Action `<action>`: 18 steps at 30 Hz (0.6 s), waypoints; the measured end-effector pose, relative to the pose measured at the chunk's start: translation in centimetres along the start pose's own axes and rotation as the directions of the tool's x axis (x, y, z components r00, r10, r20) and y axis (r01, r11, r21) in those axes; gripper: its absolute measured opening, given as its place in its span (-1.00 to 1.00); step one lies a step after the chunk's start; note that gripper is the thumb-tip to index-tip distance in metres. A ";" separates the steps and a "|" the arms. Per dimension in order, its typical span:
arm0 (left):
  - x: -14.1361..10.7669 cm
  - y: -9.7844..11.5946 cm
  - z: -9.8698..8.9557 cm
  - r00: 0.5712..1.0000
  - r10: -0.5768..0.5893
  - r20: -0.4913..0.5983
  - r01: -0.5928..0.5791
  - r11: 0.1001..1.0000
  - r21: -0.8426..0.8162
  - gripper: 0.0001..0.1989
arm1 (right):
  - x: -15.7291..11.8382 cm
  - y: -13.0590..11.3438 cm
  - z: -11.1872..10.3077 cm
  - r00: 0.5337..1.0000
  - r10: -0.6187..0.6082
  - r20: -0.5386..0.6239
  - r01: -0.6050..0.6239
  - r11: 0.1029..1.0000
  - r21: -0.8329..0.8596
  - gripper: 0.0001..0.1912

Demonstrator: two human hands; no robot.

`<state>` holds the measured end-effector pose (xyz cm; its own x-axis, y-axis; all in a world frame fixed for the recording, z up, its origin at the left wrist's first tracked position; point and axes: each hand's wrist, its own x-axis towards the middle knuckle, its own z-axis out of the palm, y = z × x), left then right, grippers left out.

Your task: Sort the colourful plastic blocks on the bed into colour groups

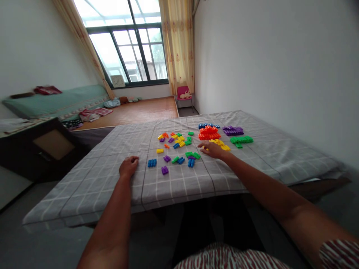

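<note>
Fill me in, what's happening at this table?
The person's right grip is by the yellow pile; whether it holds a piece isn't clear. The left grip, loosely curled, is nearest the blue pieces. Loose pieces lie scattered between them, with an orange pile, purple pile and green pile nearby.

A grey checked cloth [92, 175] covers the table [322, 186], bearing scattered plastic pieces [152, 163] and single-colour piles [209, 133].
</note>
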<state>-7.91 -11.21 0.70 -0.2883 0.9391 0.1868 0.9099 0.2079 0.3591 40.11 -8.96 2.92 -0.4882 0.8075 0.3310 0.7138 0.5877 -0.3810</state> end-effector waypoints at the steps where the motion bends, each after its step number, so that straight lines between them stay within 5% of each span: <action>1: -0.1 0.0 0.0 1.000 0.001 -0.003 -0.001 1.000 -0.005 -0.66 | 1.1 -1.3 1.0 0.998 -0.035 0.050 0.035 0.999 -0.004 -0.71; 5: -0.5 0.3 -0.2 1.000 0.001 -0.015 -0.001 1.000 -0.019 -0.67 | 4.5 -4.3 3.6 0.976 0.030 0.215 0.006 0.987 -0.162 -0.69; 9: -0.5 0.3 -0.3 1.000 0.002 -0.021 -0.002 1.000 -0.021 -0.67 | 6.5 -5.3 4.0 0.946 0.124 0.298 -0.051 0.969 -0.240 -0.62; 14: -0.1 -0.2 -0.1 1.000 0.006 -0.018 -0.006 1.000 -0.021 -0.66 | 6.1 -5.6 3.0 0.991 0.087 0.098 -0.068 0.982 -0.178 -0.75; 18: 0.3 -0.6 0.0 1.000 0.012 0.002 -0.012 1.000 -0.008 -0.65 | 3.0 -2.9 0.1 0.968 0.217 -0.126 -0.215 0.976 0.033 -0.72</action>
<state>-8.56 -11.04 0.55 -0.2767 0.9422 0.1888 0.9109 0.1946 0.3638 36.48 -8.23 4.94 -0.2542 0.9031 0.3462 0.7852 0.4016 -0.4712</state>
